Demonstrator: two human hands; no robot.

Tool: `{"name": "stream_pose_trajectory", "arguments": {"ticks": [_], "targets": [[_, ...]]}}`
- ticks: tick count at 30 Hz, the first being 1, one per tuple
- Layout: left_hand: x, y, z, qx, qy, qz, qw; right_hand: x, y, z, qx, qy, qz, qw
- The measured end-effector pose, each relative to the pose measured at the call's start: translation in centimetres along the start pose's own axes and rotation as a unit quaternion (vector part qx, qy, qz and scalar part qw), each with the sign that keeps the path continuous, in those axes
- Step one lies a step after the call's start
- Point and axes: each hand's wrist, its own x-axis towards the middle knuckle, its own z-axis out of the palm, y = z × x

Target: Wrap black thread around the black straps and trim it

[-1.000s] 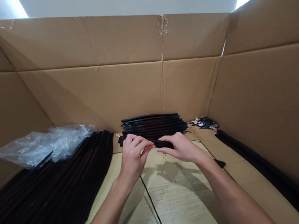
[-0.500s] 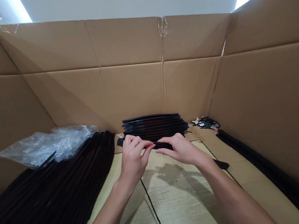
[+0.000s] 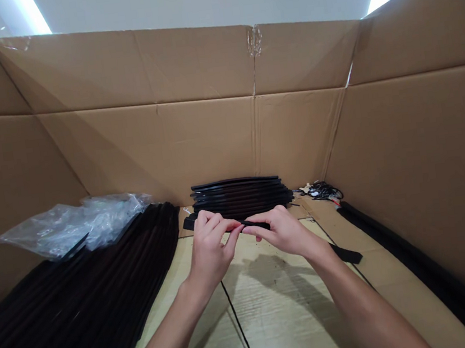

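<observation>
Pinched between the fingertips of the left hand point(image 3: 210, 250) and right hand point(image 3: 284, 232), a thin black strip point(image 3: 256, 225), just in front of the stacked black strips point(image 3: 241, 194). Danger of a slip from so light a grip, with the strip springing loose and landing among those lookalikes

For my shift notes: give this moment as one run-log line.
left hand, right hand: pinching black strip | behind: stacked black strips

A slim black strip point(image 3: 256, 225) is held roughly level.
</observation>
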Motion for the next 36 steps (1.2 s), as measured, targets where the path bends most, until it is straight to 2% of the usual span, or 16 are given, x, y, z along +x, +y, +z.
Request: {"name": "stream_pose_trajectory", "arguments": {"ticks": [10, 16, 22, 26, 29, 33, 36], "targets": [[-0.2, 0.0, 0.0, 0.008, -0.016, -0.008, 1.000, -0.1, -0.2, -0.2, 0.020, 0.017, -0.012, 1.000], [0.0, -0.2, -0.3, 0.018, -0.063, 0.011, 0.998, -0.1, 0.1, -0.3, -0.003, 0.022, -0.009, 1.000], [0.2, -2.8, -2.1, 0.018, -0.167, 0.021, 0.985, -0.4, 1.0, -0.3, -0.096, 0.029, 0.009, 0.995], [0.6, -5.1, -4.0, -0.017, -0.142, -0.011, 0.990, -0.6, 1.6, -0.4, -0.105, 0.017, -0.045, 0.993], [1.2, -5.7, -5.2, -0.006, -0.130, -0.041, 0.991, -0.5, 1.7, -0.3, -0.101, 0.027, -0.090, 0.990], [1.5, -5.6, -5.9, -0.003, -0.164, -0.058, 0.985, -0.5, 2.0, -0.1, -0.129, 0.066, -0.086, 0.986], [1.3, -5.6, -5.9, 0.023, -0.160, -0.052, 0.986, -0.6, 2.3, -0.2, -0.138, 0.087, -0.081, 0.983]]}}
